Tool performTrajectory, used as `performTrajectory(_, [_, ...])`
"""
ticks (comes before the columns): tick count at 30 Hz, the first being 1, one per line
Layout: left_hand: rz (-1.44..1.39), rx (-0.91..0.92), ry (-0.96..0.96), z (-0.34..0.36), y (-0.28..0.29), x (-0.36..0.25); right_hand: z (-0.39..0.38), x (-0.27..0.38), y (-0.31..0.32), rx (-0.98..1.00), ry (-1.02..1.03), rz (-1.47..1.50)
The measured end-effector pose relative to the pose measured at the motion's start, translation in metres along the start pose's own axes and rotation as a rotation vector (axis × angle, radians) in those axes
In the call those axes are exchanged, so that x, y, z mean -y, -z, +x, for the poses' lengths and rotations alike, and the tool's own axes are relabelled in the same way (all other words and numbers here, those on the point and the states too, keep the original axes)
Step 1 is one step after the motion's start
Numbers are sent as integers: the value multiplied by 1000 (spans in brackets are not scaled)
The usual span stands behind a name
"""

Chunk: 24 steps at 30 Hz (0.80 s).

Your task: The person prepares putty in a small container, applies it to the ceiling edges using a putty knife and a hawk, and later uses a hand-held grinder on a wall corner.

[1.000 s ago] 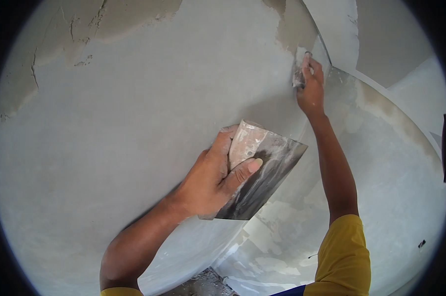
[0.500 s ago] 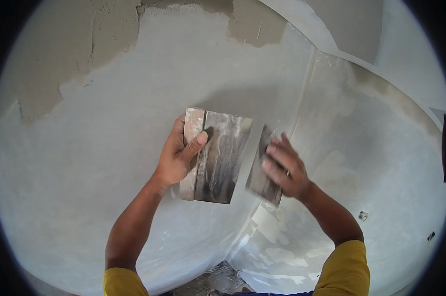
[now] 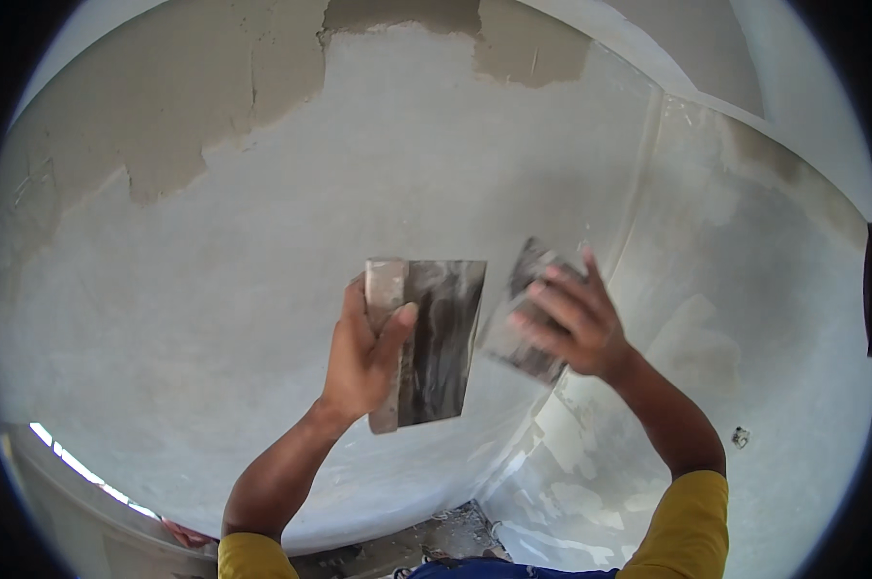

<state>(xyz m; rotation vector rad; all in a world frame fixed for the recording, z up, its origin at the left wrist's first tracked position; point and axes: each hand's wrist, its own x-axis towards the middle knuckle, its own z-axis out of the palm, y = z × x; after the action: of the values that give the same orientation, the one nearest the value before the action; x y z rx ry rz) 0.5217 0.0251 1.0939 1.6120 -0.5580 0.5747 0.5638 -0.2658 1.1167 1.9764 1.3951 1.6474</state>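
Note:
My left hand (image 3: pixel 355 365) grips a wide putty knife (image 3: pixel 443 343) by its pale, plaster-smeared handle, thumb on top. Its broad metal blade points right and bears grey smears and streaks. Just to the right, my right hand (image 3: pixel 582 326) is wrapped over a second, smaller putty knife (image 3: pixel 509 330), slightly blurred by motion; its handle is hidden behind the fingers. A narrow gap lies between the two blades. Both tools are held up in front of a plastered wall (image 3: pixel 243 289), apparently without touching it.
Darker, rough plaster (image 3: pixel 194 87) covers the wall's upper left, with another patch (image 3: pixel 530 53) at the top. A vertical corner joins the right wall (image 3: pixel 774 318), which has a small hole (image 3: pixel 741 437). Debris lies on the floor (image 3: pixel 436 536) below.
The view has swung left, bringing a bright gap at lower left into sight. The left putty knife sits lower and more upright; the right one has turned. Both hands keep their hold.

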Motion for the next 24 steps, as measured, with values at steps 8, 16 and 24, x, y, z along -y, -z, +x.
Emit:
performTrajectory(8, [26, -369, -212, -32, 31, -48, 21, -26, -45, 63, -152, -48])
performTrajectory(16, [167, -467, 39, -124, 43, -21, 177, -96, -88, -509, -433, -66])
performTrajectory(24, [502, -769, 323, -262, 89, 9, 243, -123, -106, -448, -677, -299])
